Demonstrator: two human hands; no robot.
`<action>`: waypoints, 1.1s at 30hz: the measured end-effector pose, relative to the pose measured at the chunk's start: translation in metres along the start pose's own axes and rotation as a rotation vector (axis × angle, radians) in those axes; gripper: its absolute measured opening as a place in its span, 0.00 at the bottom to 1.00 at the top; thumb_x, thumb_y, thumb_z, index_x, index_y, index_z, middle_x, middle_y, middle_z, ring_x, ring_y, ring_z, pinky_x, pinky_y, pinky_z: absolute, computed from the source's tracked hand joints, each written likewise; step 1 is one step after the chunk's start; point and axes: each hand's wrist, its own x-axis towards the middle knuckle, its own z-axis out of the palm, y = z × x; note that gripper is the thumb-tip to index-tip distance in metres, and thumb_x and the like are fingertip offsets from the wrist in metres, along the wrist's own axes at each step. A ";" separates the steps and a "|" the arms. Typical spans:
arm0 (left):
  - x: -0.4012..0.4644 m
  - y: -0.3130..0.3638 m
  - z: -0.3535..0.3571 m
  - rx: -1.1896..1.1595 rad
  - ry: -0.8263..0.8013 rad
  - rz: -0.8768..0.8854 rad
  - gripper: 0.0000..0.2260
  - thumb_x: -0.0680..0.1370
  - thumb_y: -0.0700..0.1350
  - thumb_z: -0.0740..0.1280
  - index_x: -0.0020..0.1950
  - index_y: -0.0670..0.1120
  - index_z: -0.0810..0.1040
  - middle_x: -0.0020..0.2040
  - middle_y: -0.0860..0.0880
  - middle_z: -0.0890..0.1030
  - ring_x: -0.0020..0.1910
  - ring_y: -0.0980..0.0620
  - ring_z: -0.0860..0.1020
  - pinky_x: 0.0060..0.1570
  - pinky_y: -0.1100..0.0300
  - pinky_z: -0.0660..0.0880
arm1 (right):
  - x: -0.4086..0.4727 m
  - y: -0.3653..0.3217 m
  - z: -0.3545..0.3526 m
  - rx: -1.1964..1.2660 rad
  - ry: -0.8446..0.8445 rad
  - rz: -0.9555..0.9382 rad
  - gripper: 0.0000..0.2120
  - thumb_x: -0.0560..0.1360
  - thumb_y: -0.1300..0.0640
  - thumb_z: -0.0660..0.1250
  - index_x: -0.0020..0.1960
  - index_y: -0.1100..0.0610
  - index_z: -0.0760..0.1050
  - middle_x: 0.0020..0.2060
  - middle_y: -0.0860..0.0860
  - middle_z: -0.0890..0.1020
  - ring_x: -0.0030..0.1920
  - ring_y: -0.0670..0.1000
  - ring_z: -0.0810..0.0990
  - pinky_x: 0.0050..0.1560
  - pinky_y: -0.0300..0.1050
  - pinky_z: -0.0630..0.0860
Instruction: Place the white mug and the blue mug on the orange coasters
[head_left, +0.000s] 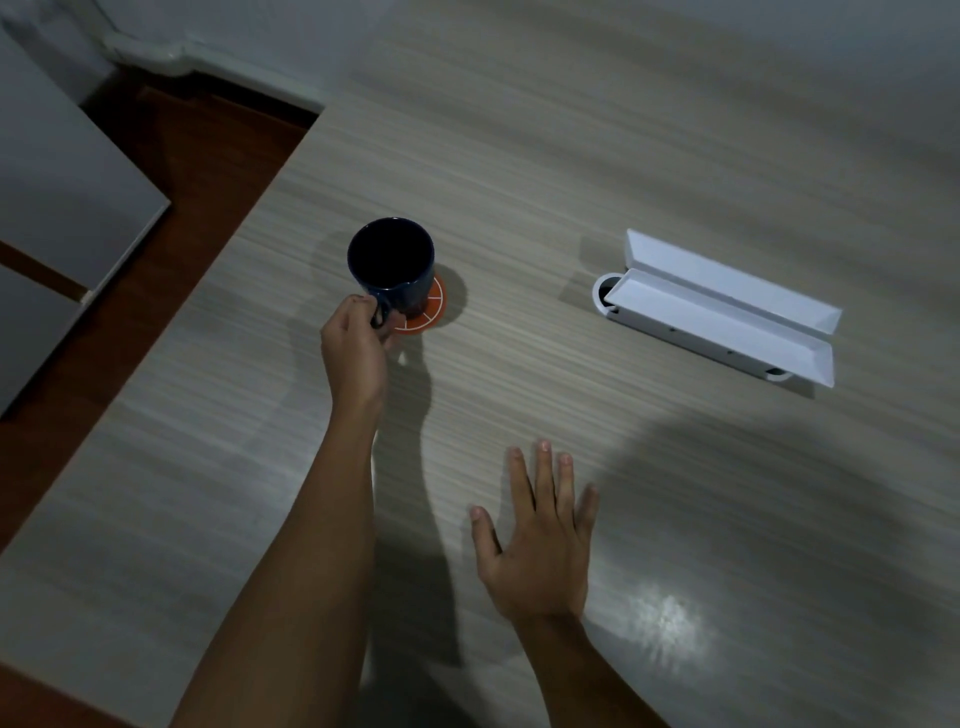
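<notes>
**Blue mug at coaster, left hand on handle**

Grey wood-grain worktop (571, 171) fills most of my feed; dim light, with a bright glare patch near the lower right. Dark brown floor shows past the worktop's left edge.

Left hand (358, 343): fingers closed around the handle of the blue mug (390, 265). Mug upright, mouth open toward the camera, interior dark. It sits over the orange coaster (428, 312), covering the coaster's left part; white segment lines show on the exposed right part. I cannot tell whether the mug's base is in contact with the coaster or just above it.

Right hand (540, 540): open, fingers spread, palm down on or just over the worktop, holding nothing, well apart from the mug.

White cable-port box (722, 312) with its lid open lies to the right.
</notes>
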 end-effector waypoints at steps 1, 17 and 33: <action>0.001 0.000 0.000 -0.003 -0.004 0.007 0.13 0.80 0.39 0.59 0.35 0.47 0.67 0.43 0.42 0.74 0.44 0.51 0.82 0.51 0.53 0.76 | 0.000 0.000 0.000 -0.003 -0.001 0.001 0.37 0.79 0.31 0.44 0.82 0.46 0.44 0.83 0.52 0.45 0.83 0.55 0.40 0.80 0.66 0.46; 0.008 -0.004 -0.002 -0.024 -0.027 0.028 0.15 0.75 0.41 0.61 0.28 0.51 0.70 0.37 0.45 0.71 0.46 0.44 0.75 0.48 0.55 0.76 | 0.000 0.000 0.001 0.014 -0.009 0.012 0.36 0.79 0.32 0.47 0.82 0.44 0.44 0.83 0.50 0.45 0.82 0.54 0.39 0.80 0.65 0.43; -0.007 -0.004 -0.013 0.055 -0.149 -0.016 0.08 0.84 0.46 0.60 0.45 0.49 0.73 0.43 0.54 0.85 0.46 0.44 0.85 0.51 0.43 0.78 | -0.001 0.000 0.000 0.024 0.012 0.006 0.35 0.79 0.34 0.50 0.82 0.46 0.48 0.83 0.51 0.48 0.83 0.55 0.43 0.80 0.66 0.48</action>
